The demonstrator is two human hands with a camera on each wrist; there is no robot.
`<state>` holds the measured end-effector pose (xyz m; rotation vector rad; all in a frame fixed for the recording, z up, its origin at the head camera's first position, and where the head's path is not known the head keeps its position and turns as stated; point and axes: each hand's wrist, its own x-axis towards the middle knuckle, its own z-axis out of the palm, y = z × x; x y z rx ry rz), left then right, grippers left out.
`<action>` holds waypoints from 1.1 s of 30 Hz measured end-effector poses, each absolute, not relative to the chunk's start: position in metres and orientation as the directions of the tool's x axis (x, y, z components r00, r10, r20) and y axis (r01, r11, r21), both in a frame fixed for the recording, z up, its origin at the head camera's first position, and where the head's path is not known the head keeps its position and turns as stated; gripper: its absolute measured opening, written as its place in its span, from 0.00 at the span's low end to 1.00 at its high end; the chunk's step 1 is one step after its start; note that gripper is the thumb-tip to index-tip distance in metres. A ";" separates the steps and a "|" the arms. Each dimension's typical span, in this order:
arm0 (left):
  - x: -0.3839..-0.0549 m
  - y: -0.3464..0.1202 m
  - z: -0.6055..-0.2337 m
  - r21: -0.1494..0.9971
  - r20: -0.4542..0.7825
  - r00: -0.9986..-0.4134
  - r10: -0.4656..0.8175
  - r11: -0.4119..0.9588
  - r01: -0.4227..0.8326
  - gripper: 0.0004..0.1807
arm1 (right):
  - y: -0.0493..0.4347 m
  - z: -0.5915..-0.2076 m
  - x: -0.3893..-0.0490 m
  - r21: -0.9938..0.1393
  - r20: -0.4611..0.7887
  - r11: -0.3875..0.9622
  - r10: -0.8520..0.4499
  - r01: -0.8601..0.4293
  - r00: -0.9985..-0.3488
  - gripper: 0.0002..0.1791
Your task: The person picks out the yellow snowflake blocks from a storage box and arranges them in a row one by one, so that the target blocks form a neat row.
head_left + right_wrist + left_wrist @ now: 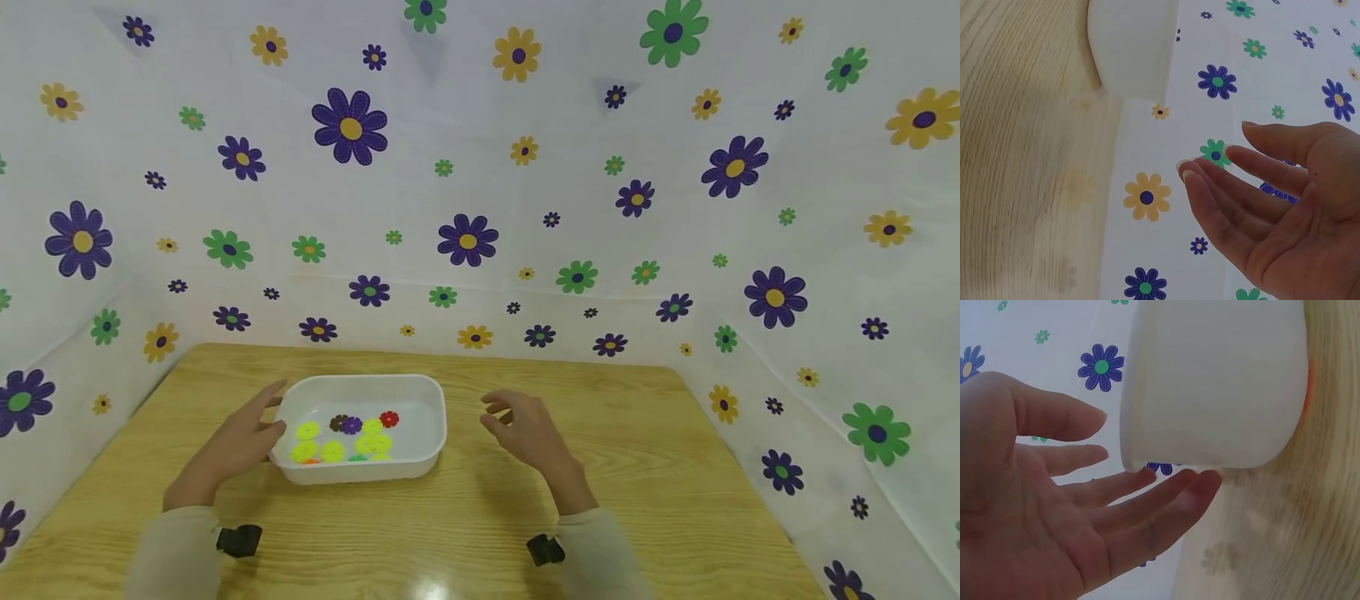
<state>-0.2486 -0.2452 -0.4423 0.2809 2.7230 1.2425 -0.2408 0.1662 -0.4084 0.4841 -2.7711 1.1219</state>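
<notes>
The near wall of the white tray partly hid an orange piece and a green piece. The head view's lower edge cut off both sleeves and the surface. In each wrist view the tray ran past the top edge; the left hand was cut off at the left, the right hand at the right.

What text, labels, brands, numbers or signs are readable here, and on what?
None readable.
White tray: no label on the walls in view.
Flower-print sheet: flowers only, no lettering.
Wood-grain tabletop: none visible.
Coloured pieces and black wrist fittings: too small to tell if marked.
</notes>
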 end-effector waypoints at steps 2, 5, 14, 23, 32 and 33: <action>-0.248 -0.248 -0.443 0.794 -0.089 -0.968 0.236 0.603 0.074 0.41 | 0.162 -0.409 -0.242 -0.652 0.226 0.675 -0.262 -0.346 -0.938 0.14; -0.249 -0.252 -0.444 0.822 -0.144 -0.959 0.245 0.568 0.022 0.43 | 0.156 -0.409 -0.243 -0.646 0.239 0.668 -0.282 -0.369 -0.929 0.14; -0.248 -0.257 -0.446 0.848 -0.201 -0.944 0.261 0.529 -0.035 0.52 | 0.144 -0.412 -0.246 -0.678 0.231 0.627 -0.313 -0.384 -0.921 0.13; -0.242 -0.259 -0.455 0.878 -0.202 -0.937 0.285 0.477 -0.044 0.51 | 0.139 -0.418 -0.244 -0.692 0.179 0.630 -0.323 -0.352 -0.929 0.14; -0.244 -0.261 -0.457 0.893 -0.204 -0.929 0.310 0.448 -0.047 0.49 | 0.137 -0.417 -0.244 -0.691 0.202 0.627 -0.311 -0.360 -0.929 0.13; -0.246 -0.260 -0.455 0.894 -0.199 -0.928 0.314 0.446 -0.041 0.49 | 0.137 -0.417 -0.244 -0.690 0.210 0.626 -0.310 -0.365 -0.927 0.13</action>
